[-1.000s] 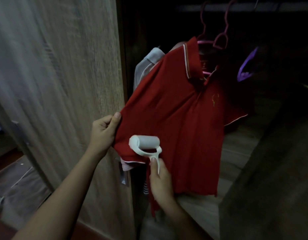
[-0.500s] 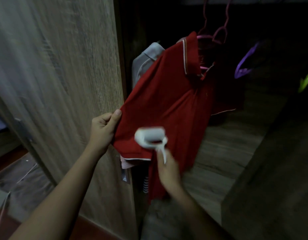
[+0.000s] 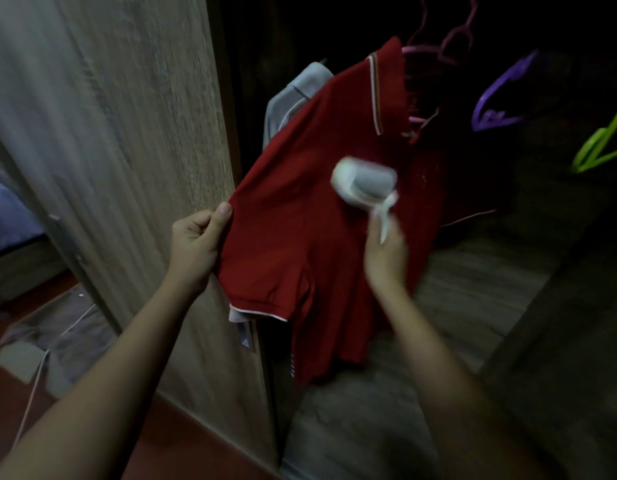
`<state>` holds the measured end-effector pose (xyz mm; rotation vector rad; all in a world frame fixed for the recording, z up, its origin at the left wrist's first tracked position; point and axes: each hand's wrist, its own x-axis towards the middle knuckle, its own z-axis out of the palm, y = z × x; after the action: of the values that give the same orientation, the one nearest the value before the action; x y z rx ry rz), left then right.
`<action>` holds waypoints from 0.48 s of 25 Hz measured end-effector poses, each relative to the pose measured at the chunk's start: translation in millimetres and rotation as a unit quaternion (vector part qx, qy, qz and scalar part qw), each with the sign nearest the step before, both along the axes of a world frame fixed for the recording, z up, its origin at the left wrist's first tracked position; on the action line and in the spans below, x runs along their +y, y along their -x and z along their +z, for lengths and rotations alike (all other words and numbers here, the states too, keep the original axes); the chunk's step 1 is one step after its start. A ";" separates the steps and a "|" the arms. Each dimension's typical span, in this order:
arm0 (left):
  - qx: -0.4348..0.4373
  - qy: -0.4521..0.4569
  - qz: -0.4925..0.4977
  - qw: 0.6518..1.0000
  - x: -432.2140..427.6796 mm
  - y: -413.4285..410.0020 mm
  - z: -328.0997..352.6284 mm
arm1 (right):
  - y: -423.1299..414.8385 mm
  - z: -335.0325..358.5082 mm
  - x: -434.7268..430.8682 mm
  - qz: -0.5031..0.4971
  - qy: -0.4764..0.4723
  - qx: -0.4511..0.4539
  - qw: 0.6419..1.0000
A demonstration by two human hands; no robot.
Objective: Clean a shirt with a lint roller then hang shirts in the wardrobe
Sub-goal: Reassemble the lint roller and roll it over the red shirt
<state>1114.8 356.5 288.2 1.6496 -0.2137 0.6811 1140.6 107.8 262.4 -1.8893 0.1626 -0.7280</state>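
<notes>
A red polo shirt (image 3: 300, 209) with a white-striped collar hangs on a pink hanger (image 3: 449, 46) inside the dark wardrobe. My left hand (image 3: 196, 247) pinches the shirt's left sleeve edge and pulls it out sideways. My right hand (image 3: 386, 258) grips the handle of a white lint roller (image 3: 364, 183), whose head lies against the shirt's chest. The roller and my right hand are blurred.
A grey shirt (image 3: 293, 91) hangs behind the red one. Empty purple (image 3: 501, 95) and green (image 3: 601, 140) hangers hang at the right. The wooden wardrobe door (image 3: 127, 150) stands open at the left. The wardrobe's wooden floor (image 3: 473, 289) lies below.
My right hand has run the lint roller up and to the right, from the sleeve hem area to the chest. My left hand keeps hold of the sleeve.
</notes>
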 end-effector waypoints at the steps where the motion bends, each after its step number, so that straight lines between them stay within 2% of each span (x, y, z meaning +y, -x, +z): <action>1: -0.001 -0.001 0.004 1.000 -0.9 -0.1 -0.2 | 14.0 -41.6 11.3 0.036 0.016 0.049 0.998; 3: -0.002 0.000 0.011 1.000 -2.7 -0.2 -1.0 | 53.1 -115.7 27.7 0.115 0.021 0.161 0.980; 5: 0.001 -0.002 0.024 1.000 -3.4 0.1 -1.7 | 72.7 -145.0 26.1 0.136 0.039 0.194 0.971; 7: 0.004 -0.003 0.030 1.000 -3.1 0.2 -0.7 | 54.8 -116.7 13.3 0.103 0.027 0.143 0.984; 9: 0.005 -0.006 0.032 0.999 -4.4 1.5 0.0 | 22.4 -57.7 -2.9 0.059 -0.002 0.056 0.997; 12: 0.011 0.000 0.045 0.999 -5.4 2.3 -0.7 | -10.8 11.4 -19.2 0.031 -0.013 -0.083 0.996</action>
<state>1112.5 351.1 287.5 1.6728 -0.1245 0.7305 1151.4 88.6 273.8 -1.7914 0.0082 -0.8318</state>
